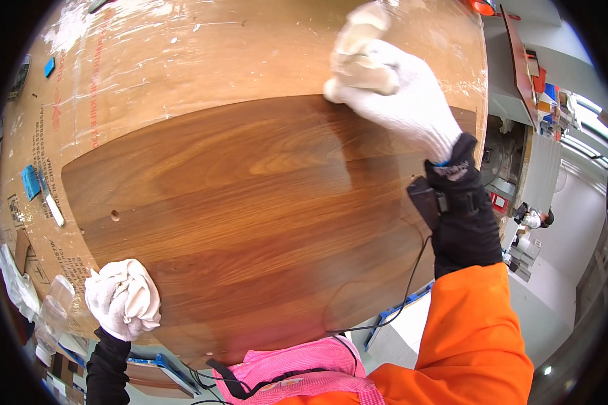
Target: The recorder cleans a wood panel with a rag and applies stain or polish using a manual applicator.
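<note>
One dark walnut-veneer wood panel [250, 223] on cardboard-covered bench [182, 61]. R white-gloved hand [392, 88] clenched on one white cloth wad [361, 37] at panel's far edge; L gloved hand [123, 299] fisted on near-left edge, contents unclear.

Desk [148, 61]: cardboard sheet taped over top, white smears | floor [561, 297]: pale grey, right side | blue frame [398, 310] below desk edge | windows [588, 115] bright, far right
</note>
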Motion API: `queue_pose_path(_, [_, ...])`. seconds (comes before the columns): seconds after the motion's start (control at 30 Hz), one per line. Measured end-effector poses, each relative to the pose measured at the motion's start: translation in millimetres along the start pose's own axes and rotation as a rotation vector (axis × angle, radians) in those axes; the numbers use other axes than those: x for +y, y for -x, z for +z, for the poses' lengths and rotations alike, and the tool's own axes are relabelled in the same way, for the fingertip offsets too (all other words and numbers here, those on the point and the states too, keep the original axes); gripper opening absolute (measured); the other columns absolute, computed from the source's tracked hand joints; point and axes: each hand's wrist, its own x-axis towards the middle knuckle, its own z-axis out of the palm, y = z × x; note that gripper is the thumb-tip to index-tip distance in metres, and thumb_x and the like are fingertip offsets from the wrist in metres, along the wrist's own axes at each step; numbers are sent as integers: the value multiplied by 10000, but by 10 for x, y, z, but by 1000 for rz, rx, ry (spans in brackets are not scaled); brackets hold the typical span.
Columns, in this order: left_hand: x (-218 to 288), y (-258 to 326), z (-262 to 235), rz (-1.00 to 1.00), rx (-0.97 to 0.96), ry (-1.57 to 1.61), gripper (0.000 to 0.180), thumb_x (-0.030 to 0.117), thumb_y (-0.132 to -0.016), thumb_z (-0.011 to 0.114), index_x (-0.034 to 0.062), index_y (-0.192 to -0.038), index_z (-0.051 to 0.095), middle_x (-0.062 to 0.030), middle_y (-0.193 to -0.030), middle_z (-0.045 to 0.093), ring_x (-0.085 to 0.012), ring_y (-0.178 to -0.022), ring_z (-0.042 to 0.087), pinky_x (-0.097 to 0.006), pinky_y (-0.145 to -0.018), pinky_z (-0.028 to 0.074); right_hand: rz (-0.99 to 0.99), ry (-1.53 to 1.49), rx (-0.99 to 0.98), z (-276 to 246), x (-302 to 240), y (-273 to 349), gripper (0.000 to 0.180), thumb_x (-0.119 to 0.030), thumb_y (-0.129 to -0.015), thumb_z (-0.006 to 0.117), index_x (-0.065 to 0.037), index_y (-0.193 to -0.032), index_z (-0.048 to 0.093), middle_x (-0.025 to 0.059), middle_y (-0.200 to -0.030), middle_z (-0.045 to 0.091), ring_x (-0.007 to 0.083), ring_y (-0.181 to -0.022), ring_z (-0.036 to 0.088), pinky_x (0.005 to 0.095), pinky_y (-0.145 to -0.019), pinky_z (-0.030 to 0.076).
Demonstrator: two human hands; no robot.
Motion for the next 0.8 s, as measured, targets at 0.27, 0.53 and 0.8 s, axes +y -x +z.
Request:
queue_pose_path(0.27, [-102,252,6,-16,-116,-57,512,458,-956,512,88,-1297,603,-213,-1384,566,-482,-1290,514,-667,-1095,356,176,-45,157,-571,235,194,362,-250,-871,837,-47,-1140,703,-6,-1008,719,94,-915,656,289,-855,547])
queue_pose_path(0.53, [-137,372,39,-43,-110,-126,563,522,-1002,456,96,-1353,570,-206,-1453,529,-495,-1335,482,-664,-1101,353,-85,36,16,-47,172,5,362,-266,-821,824,-78,-1113,719,59,-949,732,151,-900,681,316,-837,549])
queue_pose_path(0.8, [-165,419,37,-35,-102,-102,583,533,-1000,466,105,-1389,544,-195,-1496,497,-502,-1356,466,-667,-1098,355,118,-105,156,-755,485,309,330,-188,-884,812,-21,-1144,696,12,-988,716,85,-888,659,270,-824,545])
